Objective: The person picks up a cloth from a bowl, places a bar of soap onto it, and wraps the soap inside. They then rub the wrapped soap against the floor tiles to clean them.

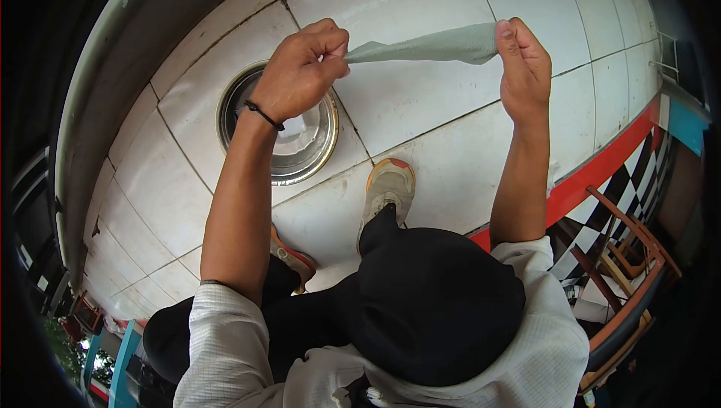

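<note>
Both hands are closed on a twisted, grey-green cloth (435, 46) and hold it stretched between them, up above a floor of white tiles (443, 122). Bunched at its narrow end, the cloth disappears into the curled fingers of the left hand (308, 70); its wider end is pinched by the right hand (526, 70), whose thumb presses flat against the folded fingers. A thin black bracelet (264, 116) circles the left wrist, and small wet-looking spots shine on the skin beside it.

Under the left hand and partly hidden by it, a round metal basin (332, 145) sits on the tiles, its inside shiny with bright reflections. Whether it holds liquid is hard to tell.

Nearer the body, a beige shoe (390, 182) with an orange edge points toward the cloth, while a second shoe (295, 261) shows partly beside the left forearm. Black clothing (443, 303) covers the bent legs, and light sleeves (225, 325) reach to about the elbows.

Farther out on the right, a red strip (578, 190) borders the tiles, with a black-and-white checkered surface (638, 167) and a wooden chair (638, 243) beyond it. Along the left runs a curved grey edge (82, 107).
</note>
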{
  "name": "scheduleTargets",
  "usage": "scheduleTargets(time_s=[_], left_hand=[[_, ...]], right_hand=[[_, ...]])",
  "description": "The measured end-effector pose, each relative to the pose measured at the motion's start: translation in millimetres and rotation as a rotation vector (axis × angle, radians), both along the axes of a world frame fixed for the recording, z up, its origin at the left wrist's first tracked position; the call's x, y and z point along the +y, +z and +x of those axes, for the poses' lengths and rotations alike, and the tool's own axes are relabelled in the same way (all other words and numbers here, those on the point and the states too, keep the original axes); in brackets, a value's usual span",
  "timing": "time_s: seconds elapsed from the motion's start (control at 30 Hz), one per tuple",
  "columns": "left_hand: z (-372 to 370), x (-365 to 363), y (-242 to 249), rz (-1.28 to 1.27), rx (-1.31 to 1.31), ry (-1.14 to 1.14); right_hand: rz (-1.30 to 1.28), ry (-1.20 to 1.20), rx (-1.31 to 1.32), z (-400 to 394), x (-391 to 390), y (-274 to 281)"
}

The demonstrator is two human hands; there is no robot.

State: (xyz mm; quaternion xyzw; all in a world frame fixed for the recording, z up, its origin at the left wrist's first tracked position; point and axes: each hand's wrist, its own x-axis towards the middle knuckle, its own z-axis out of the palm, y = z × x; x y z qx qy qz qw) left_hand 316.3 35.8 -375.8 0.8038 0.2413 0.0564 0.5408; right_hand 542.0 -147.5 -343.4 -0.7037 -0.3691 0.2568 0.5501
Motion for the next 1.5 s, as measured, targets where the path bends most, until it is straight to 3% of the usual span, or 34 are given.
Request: scheduleTargets(time_s=[0.07,0.17,0.37,0.43,0.53,0.63,0.7,0.77,0.83,0.93,1.03,1.17,1.23,1.43,1.5], left_hand=[[12,2,-12,0.211,-0.095,0.013],[36,6,-4,0.070,0.171,0.028],[60,28,9,0.491,0.017,0.185],[58,20,26,0.559,-0.079,0.215],[44,1,19,0.721,-0.182,0.196],[31,-37,-13,0.794,-0.009,0.083],[22,-71,-54,0.823,0.208,-0.018],[6,-108,-74,0.769,0.293,-0.156],[1,-139,-61,0.580,0.323,-0.236],[-12,-170,-51,0.324,0.358,-0.174],[-28,-177,-58,0.300,0.182,0.133],[-54,-155,-64,0.427,0.136,0.745],[-69,-127,-70,0.477,0.252,0.903],[-77,-77,-74,0.561,0.431,0.564],[-74,-68,-75,0.369,0.520,0.573]], right_hand=[[-0.037,0.045,-0.028,10,6,-13],[-0.051,0.022,-0.055,31,16,-23],[-0.115,-0.077,-0.034,72,30,-33],[0.044,-0.070,-0.008,63,29,-21],[0.006,0.005,-0.168,59,3,-27],[-0.172,0.054,-0.184,52,-39,-69],[-0.443,0.097,-0.295,44,-67,-104],[-0.891,0.158,-0.614,23,-93,-125],[-0.771,0.038,-0.528,16,-98,-132],[-0.635,-0.120,-0.490,13,-89,-143],[-0.529,-0.168,-0.436,15,-44,-147],[-0.412,-0.036,-0.391,-10,15,-134],[-0.395,-0.010,-0.365,-24,27,-135],[-0.462,-0.020,-0.348,-38,14,-158],[-0.498,-0.083,-0.343,-31,7,-156]])
